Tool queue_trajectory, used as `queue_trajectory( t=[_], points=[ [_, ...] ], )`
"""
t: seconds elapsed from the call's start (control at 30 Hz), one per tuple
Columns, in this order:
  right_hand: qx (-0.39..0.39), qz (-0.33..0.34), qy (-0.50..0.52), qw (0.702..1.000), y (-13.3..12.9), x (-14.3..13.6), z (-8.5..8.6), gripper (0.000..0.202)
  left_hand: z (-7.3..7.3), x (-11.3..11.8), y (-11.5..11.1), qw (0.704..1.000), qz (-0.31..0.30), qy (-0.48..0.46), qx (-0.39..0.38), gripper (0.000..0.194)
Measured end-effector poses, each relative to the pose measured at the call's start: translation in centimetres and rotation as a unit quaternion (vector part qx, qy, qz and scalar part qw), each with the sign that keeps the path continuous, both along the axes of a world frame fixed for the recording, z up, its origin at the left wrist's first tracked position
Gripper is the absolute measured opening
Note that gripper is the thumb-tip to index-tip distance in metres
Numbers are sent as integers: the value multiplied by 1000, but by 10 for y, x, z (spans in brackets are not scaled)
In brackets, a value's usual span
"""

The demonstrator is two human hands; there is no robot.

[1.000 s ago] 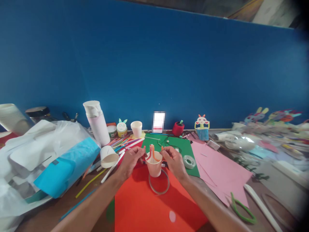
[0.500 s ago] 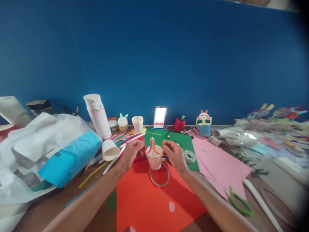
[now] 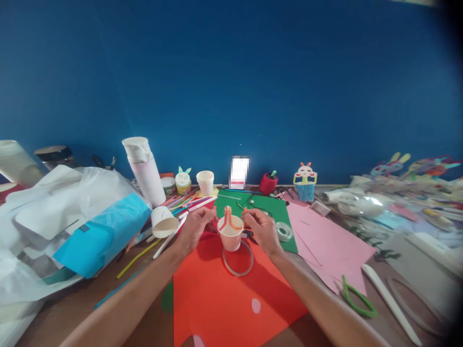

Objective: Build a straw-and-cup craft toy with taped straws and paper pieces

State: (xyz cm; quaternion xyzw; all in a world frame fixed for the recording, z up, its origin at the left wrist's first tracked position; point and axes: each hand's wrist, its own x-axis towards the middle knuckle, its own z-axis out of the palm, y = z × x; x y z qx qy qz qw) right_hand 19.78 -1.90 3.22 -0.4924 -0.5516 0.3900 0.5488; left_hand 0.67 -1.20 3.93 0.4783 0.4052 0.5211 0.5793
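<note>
Fingertips of the left hand (image 3: 197, 230) pinch the tip of a slim red bent strip (image 3: 223, 225); those of the right hand (image 3: 264, 231) pinch a slim orange bent strip (image 3: 237, 227). In the head view, both strips rise inside a small off-white paper cup (image 3: 230, 242) between the hands, by the far edge of a flat red paper sheet (image 3: 213, 299). Opposed grips probably keep the strips parted and the cup steady. Compared with one second ago, both pinches look unchanged, the cup appears higher, and another pink paper piece (image 3: 198, 341) shows along the sheet's near edge.
</note>
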Motion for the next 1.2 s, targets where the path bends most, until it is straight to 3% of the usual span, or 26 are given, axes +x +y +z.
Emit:
queue_trajectory(
  t=[0.43, 0.67, 0.87, 1.2],
  points=[
    [-19, 35, -1, 999, 4, 2, -7, 41, -4, -5, 7, 999, 27, -20, -3, 29],
    [-47, 135, -37, 989, 3, 9, -8, 54, -4, -5, 8, 998, 27, -57, -25, 28],
    [-1, 201, -60, 978, -2, 6, -4, 71, -7, -4, 9, 995, 33, -85, -31, 27],
    [41, 190, -12, 981, -1, 9, 9, 67, 1, -4, 2, 997, -25, -56, -40, 33]
  ],
)
